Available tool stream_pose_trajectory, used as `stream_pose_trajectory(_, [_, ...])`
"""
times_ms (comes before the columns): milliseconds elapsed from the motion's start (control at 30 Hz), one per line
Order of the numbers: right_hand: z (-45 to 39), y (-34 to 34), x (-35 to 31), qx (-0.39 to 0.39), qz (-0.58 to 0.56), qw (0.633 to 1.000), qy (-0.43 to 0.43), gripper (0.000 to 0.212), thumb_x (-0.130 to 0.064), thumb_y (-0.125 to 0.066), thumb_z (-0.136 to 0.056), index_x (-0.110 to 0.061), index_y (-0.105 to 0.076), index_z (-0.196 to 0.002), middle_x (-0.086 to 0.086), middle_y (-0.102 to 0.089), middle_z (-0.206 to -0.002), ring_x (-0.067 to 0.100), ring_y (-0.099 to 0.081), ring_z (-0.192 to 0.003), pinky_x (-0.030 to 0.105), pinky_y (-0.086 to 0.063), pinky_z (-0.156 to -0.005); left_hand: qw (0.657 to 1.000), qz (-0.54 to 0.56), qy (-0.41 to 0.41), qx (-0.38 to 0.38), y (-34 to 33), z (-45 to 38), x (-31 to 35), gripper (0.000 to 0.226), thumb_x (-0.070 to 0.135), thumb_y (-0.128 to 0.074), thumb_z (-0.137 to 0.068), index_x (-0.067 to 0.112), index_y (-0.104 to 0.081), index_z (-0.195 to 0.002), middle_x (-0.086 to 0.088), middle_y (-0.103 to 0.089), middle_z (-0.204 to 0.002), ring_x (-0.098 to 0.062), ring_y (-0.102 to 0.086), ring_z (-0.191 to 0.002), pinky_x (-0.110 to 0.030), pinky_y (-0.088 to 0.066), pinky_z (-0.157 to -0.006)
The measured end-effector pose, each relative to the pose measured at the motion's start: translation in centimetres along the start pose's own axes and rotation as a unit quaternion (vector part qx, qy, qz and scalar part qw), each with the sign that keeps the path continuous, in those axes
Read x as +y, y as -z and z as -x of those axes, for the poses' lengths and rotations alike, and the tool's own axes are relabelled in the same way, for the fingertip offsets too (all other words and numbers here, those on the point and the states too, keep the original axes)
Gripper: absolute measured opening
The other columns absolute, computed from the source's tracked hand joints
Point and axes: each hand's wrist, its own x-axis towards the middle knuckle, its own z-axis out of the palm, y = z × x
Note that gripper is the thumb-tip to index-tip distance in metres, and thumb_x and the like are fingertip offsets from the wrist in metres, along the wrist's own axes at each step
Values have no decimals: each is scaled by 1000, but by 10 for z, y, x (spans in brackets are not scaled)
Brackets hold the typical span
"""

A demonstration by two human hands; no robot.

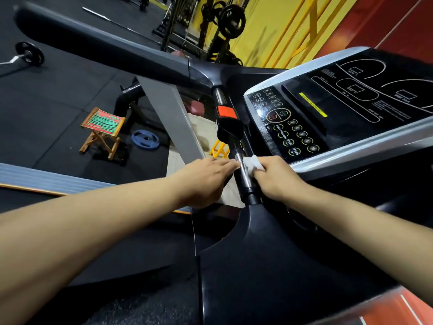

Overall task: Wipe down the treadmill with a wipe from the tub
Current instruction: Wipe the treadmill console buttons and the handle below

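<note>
Gym floor, dark rubber matting, yellow and red walls at the back; camera looks down over a treadmill from the user's spot. Nearest: black plastic shroud of the treadmill at bottom centre, both bare forearms coming in from the lower corners.

Right hand is closed around a bunched white wipe, pressing it against the chrome pulse-grip section of the front handlebar, just below the console's near-left corner. Left hand lies open, fingers together and flat, fingertips touching the same chrome section from the other side; not gripping anything, looks like steadying only. Hands are close together, bar between them.

Step in hand, my read: wiping the handlebar sensor grip, mid-task. Console surface near the speed buttons shows wet streaks, so probably done already. Next move likely calls for sliding the wipe up the bar over the black sleeve toward the orange-red stop button, then along the long left side rail; needs the wipe wrapped round the bar, a light touch at the button. Wipe looks crumpled small, may want refolding.

Tub not in view. Belt deck not clearly visible.

Further out: folding wooden stool with striped webbing on the floor left, blue weight plate beside it, barbell with plate at far left, plate rack against the yellow wall.
</note>
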Motion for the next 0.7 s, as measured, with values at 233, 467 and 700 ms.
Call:
stream_pose_trajectory(233, [-43,-11,-12,20,-111,988,-106,30,-21,-53,-101,1,-70,-90,9,-60,-76,23,-54,-73,27,-35,-53,1000,8,-8,-27,-4,0,-4,78,1,-34,-91,21,-10,-163,6,-14,-170,-25,-28,-147,-46,-33,-116])
stream_pose_trajectory(467, [9,9,8,-95,-141,975,-140,28,-12,-57,-93,13,-69,-87,26,-66,-75,27,-59,-70,36,-43,-64,999,29,1,-37,-5,-1,-8,84,-3,-33,-90,27,-4,-163,13,-6,-170,-20,-24,-148,-40,-29,-119])
stream_pose_trajectory(700, [-56,-3,-22,-24,-108,986,-123,20,-12,-58,-98,4,-67,-106,14,-61,-92,26,-57,-85,31,-43,-61,999,10,10,-51,-7,-5,-7,86,1,-40,-92,31,1,-162,16,-5,-169,-20,-23,-149,-40,-31,-118])
